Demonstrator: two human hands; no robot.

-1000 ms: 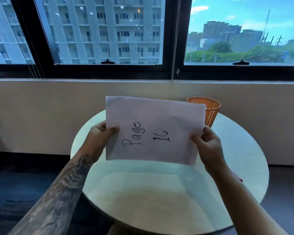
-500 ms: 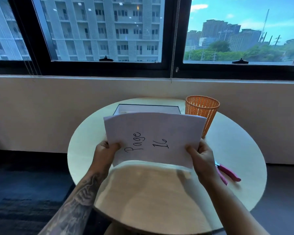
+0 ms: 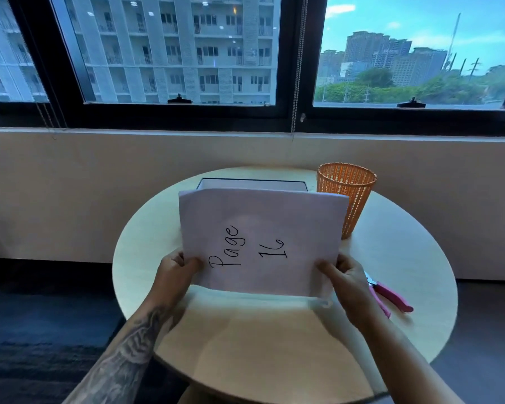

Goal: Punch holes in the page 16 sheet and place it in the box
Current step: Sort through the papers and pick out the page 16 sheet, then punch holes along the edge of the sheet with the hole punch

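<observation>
A white sheet [image 3: 263, 228] with "Page 16" handwritten sideways stands upright over the middle of the round table. My left hand [image 3: 177, 271] pinches its lower left corner and my right hand [image 3: 343, 277] pinches its lower right corner. Behind the sheet lies a flat dark-rimmed box [image 3: 251, 183], mostly hidden by the paper. A pink-handled hole punch [image 3: 391, 295] lies on the table just right of my right hand.
An orange mesh cup [image 3: 347, 193] stands at the back right of the round pale table [image 3: 405, 243], touching the sheet's right edge in view. A low wall and windows run behind. Dark floor surrounds the table.
Both hands lowered the sheet toward the table, which uncovered the box behind it and the pink punch at the right. The grip on both corners is unchanged.
</observation>
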